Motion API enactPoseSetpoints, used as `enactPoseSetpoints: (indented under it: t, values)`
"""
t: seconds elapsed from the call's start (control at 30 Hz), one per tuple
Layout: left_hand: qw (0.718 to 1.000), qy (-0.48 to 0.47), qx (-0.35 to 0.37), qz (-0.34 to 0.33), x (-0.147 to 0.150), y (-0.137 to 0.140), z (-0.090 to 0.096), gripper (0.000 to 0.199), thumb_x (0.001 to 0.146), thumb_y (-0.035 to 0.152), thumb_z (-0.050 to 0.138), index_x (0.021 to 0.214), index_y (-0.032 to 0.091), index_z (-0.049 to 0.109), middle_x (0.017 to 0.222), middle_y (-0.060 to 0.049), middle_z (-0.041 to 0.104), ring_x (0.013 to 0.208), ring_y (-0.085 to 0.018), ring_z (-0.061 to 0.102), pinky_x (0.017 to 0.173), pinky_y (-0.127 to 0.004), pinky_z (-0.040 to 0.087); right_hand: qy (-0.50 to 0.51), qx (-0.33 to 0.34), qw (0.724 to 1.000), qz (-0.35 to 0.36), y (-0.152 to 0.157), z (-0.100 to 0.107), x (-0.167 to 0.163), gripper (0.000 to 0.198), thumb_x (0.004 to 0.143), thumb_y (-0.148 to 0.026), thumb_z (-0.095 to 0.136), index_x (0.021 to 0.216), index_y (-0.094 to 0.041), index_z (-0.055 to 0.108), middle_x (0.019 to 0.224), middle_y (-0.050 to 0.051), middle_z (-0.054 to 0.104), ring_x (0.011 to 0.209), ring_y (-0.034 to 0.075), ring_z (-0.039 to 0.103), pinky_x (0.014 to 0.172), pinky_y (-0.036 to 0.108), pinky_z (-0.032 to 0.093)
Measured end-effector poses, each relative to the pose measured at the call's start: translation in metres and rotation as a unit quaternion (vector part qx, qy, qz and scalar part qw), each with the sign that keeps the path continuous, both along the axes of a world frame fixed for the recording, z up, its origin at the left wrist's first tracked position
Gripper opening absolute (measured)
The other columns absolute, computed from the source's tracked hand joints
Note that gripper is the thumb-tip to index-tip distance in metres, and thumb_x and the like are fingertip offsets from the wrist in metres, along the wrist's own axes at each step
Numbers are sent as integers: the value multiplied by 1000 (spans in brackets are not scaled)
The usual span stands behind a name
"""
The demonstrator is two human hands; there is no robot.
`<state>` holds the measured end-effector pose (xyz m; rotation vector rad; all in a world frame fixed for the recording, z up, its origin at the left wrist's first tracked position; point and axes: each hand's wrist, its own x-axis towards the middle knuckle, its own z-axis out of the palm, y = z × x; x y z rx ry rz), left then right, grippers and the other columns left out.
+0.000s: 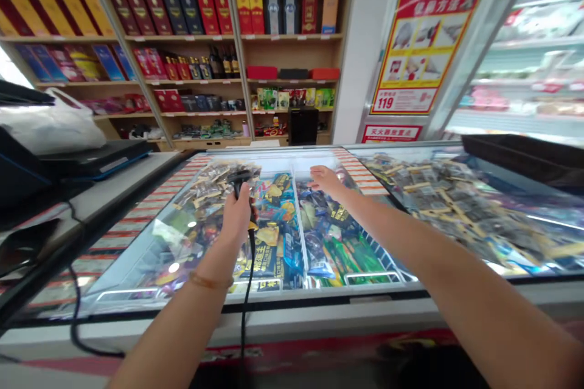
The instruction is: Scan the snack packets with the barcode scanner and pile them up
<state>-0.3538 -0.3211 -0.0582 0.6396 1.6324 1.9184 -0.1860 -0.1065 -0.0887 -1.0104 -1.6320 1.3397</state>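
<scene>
My left hand point(238, 209) is closed round the handle of a black barcode scanner point(239, 179), whose head points away from me. A black cable point(250, 273) runs down from its handle over the freezer's front edge. Under the scanner head and beyond it lies a pile of small packets point(212, 185) on the glass lid. My right hand point(325, 180) reaches out above the glass, fingers extended to the left and nothing visible in them. Both hands are over a chest freezer point(319, 311) with colourful ice-cream packs point(274, 237) showing through its glass. My right palm is hidden.
More small packets point(447, 200) are spread over the right side of the freezer top, near a dark flat box point(524, 161). To the left, a counter carries a black device point(95, 158) and a white plastic bag point(52, 124). Shelves of boxed goods point(182, 12) stand behind.
</scene>
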Motion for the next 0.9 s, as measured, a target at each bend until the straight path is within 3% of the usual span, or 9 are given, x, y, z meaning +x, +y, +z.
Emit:
enactPoseSetpoints:
  t: [0.13, 0.2, 0.27, 0.33, 0.43, 0.53, 0.67, 0.8, 0.9]
  values:
    - [998, 6, -1, -66, 57, 29, 0, 40, 84, 58, 66, 88, 21, 50, 63, 6, 53, 41, -9, 48, 38, -22, 38, -171, 86, 976, -106, 23, 3, 105, 19, 93, -16, 60, 111, -17, 68, 112, 10, 75, 82, 17, 76, 76, 31, 61]
    - [996, 8, 2, -94, 79, 39, -4, 40, 84, 58, 65, 87, 22, 49, 63, 6, 53, 41, -9, 48, 38, -22, 38, -329, 161, 918, -153, 32, 11, 157, 17, 93, -16, 59, 103, -16, 73, 111, 13, 76, 99, 24, 75, 87, 34, 59]
    - [993, 9, 11, -119, 94, 46, -12, 39, 84, 58, 65, 87, 23, 48, 65, 6, 53, 42, -9, 48, 38, -23, 39, -480, 197, 837, -172, 38, 20, 204, 17, 94, -23, 62, 98, -15, 76, 111, 17, 76, 111, 29, 71, 95, 38, 55]
    - [990, 21, 15, -140, 104, 49, -21, 40, 84, 59, 66, 88, 23, 48, 67, 6, 54, 43, -9, 49, 39, -23, 40, -579, 183, 774, -179, 41, 28, 242, 31, 93, -39, 66, 105, -12, 77, 114, 22, 74, 116, 34, 69, 97, 42, 54]
    - [984, 49, -8, -169, 109, 47, -32, 42, 83, 61, 67, 89, 23, 49, 68, 5, 56, 43, -9, 50, 40, -23, 40, -647, 149, 718, -210, 43, 34, 279, 67, 81, -63, 75, 121, -9, 74, 128, 28, 67, 120, 40, 66, 97, 50, 53]
    - [980, 75, -20, -184, 107, 43, -38, 44, 82, 62, 68, 89, 23, 50, 68, 4, 57, 43, -9, 50, 40, -23, 40, -674, 137, 695, -211, 49, 31, 295, 83, 68, -71, 83, 124, -10, 74, 133, 30, 63, 121, 44, 64, 97, 57, 51]
    - [979, 103, -15, -178, 99, 42, -44, 45, 80, 63, 69, 91, 23, 51, 68, 6, 56, 43, -9, 51, 41, -23, 41, -682, 137, 693, -188, 59, 22, 301, 81, 63, -71, 85, 115, -9, 77, 126, 31, 67, 117, 44, 66, 93, 57, 53]
    - [980, 96, -17, -173, 94, 41, -45, 48, 79, 66, 68, 91, 22, 50, 69, 5, 57, 43, -9, 50, 40, -23, 41, -700, 145, 673, -189, 63, 21, 292, 76, 68, -63, 86, 119, -8, 75, 127, 30, 67, 120, 42, 66, 95, 51, 54]
    - [980, 88, -17, -179, 94, 38, -40, 49, 79, 66, 68, 90, 22, 50, 67, 5, 56, 42, -9, 49, 40, -23, 41, -693, 150, 686, -164, 65, 29, 278, 53, 80, -45, 81, 118, -9, 75, 123, 26, 71, 118, 37, 68, 95, 44, 54]
